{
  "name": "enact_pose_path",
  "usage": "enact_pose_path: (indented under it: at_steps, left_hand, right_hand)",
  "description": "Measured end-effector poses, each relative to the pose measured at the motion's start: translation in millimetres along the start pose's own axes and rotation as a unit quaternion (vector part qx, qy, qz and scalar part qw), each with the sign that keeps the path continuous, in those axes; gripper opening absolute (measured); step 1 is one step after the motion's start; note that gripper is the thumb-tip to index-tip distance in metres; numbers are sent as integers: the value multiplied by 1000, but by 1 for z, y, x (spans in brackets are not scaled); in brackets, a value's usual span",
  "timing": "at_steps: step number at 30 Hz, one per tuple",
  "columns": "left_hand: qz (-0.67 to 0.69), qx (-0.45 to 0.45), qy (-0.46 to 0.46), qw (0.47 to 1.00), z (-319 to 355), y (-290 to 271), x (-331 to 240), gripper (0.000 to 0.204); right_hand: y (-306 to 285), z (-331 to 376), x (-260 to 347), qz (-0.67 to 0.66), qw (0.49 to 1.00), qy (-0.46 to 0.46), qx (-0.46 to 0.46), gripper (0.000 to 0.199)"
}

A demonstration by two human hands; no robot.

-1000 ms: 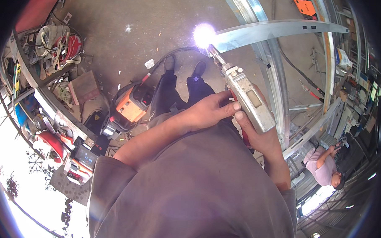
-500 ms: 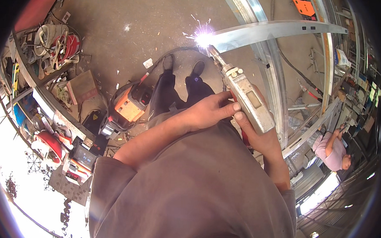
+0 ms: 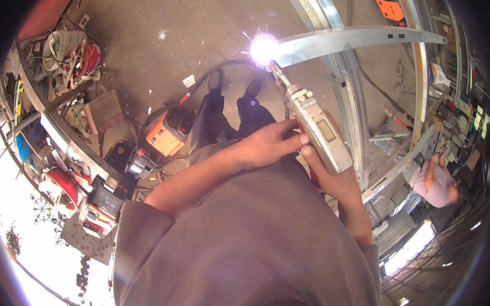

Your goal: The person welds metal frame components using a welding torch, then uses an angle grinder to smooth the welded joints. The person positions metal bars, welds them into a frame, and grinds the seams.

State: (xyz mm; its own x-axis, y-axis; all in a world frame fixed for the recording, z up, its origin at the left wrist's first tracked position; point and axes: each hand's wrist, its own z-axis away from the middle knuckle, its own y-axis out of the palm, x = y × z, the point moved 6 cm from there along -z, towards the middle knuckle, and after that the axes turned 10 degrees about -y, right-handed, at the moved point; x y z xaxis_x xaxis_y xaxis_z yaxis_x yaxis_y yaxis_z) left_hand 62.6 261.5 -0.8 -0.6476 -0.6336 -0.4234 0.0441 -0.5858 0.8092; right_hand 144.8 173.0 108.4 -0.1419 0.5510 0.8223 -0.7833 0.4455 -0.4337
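A silver handheld welding gun (image 3: 326,134) slants up and to the left in front of my belly. My left hand (image 3: 280,139) grips its left side, the thumb lying along the body and the fingers mostly hidden beneath. From the right, my right hand (image 3: 335,176) wraps the rear of the gun, its thumb beside the left one and its other fingers out of sight. The nozzle points at the left end of a flat shiny metal bar (image 3: 340,40). There a white-violet glare (image 3: 264,48) with sparks covers the contact point, so I cannot tell whether they touch.
Long metal rails (image 3: 354,113) run under the bar on the right. An orange-and-black machine (image 3: 165,137) stands on the floor by my left leg, with a dark cable. A cluttered rack (image 3: 67,141) curves along the left. A person in a pink shirt (image 3: 437,186) is at the far right.
The glare at the bar's end has grown larger and rounder, with fewer spark streaks. My hands and the gun are nearly unmoved. The person at right has shifted slightly up and right.
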Motion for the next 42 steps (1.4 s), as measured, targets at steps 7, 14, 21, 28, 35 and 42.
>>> enact_pose_path:
  at_steps: [7,14,21,28,35,42]
  left_hand:
    - [-14,-6,-4,1000,0,0,4,86]
    - [-15,-2,-1,1000,0,2,4,85]
    - [-3,7,-3,1000,0,4,6,86]
    - [-9,13,-1,1000,1,6,6,85]
    - [-16,14,-10,1000,1,6,7,86]
    - [-26,16,-20,999,3,8,6,90]
  right_hand:
    - [0,2,2,1,1000,4,2,65]
    - [0,5,-1,-1,1000,9,4,65]
    - [0,11,-4,0,1000,11,-4,65]
    - [0,11,-4,-7,1000,-3,3,64]
    - [0,13,-4,-11,1000,-1,6,63]
    - [-1,15,-5,-5,1000,-8,2,63]
